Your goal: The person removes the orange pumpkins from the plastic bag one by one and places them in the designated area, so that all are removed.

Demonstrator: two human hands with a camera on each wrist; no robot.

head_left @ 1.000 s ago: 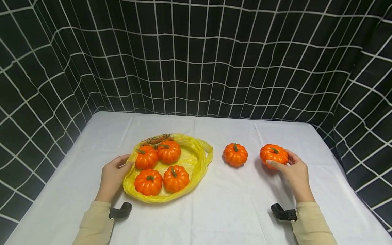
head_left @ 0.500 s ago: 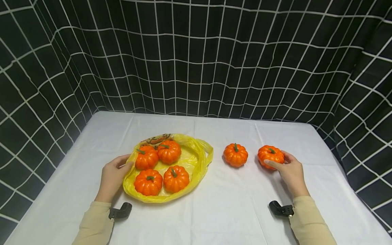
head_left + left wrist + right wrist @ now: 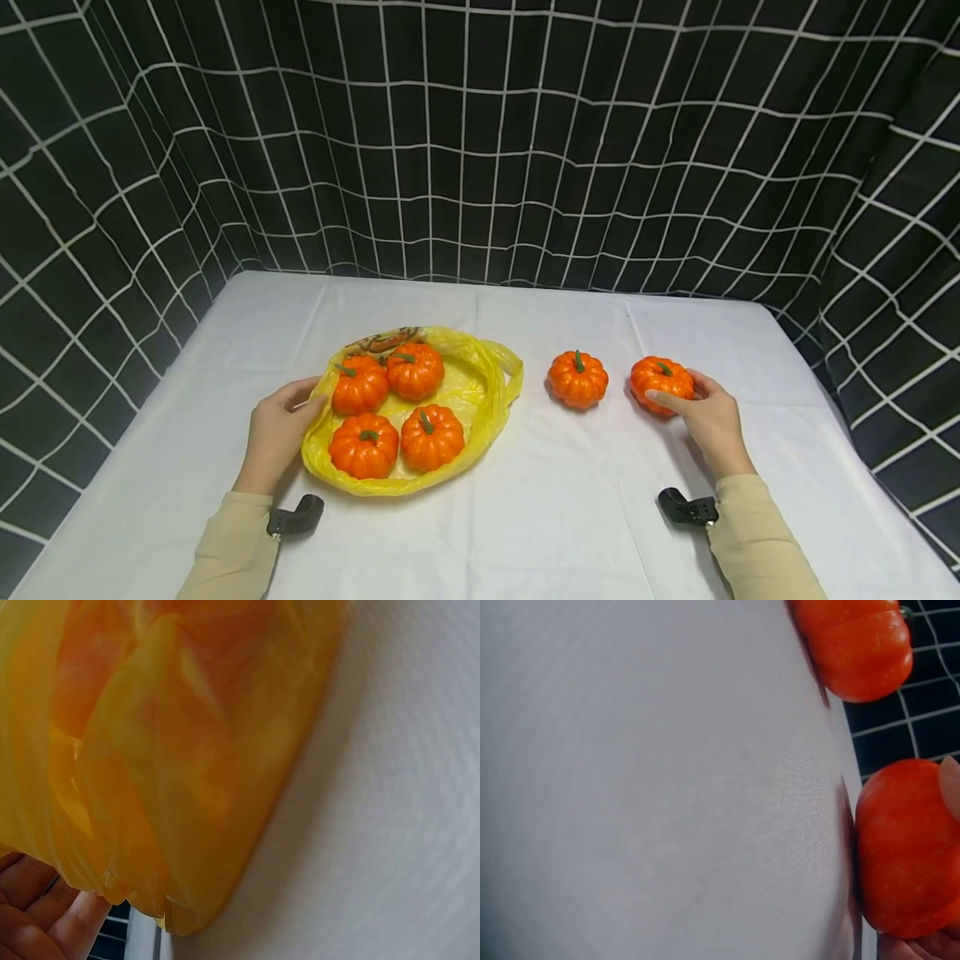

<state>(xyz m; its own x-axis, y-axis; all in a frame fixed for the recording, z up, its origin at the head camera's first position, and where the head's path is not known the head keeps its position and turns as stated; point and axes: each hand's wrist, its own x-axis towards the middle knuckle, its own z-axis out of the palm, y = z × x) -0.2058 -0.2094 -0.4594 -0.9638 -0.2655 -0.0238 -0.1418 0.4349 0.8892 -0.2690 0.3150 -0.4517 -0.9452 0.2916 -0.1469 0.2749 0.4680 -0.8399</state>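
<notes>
The right hand has shifted its pumpkin leftward, nearer the second pumpkin; fingers curl around it, near the tabletop's right edge. The left hand pinches the yellow bag.

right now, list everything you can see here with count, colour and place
pumpkins in bag: 4, orange with green stems, on the yellow bag left of centre
loose pumpkin: 1, orange, on the cloth right of the bag
held pumpkin: 1, orange, far right, on the cloth
bag: 1, yellow plastic, lying open on the cloth
tablecloth: 1, white, covers the table
backdrop: 1, black with white grid, behind and at both sides
left hand: holds the bag's left edge
right hand: grips the held pumpkin
</notes>
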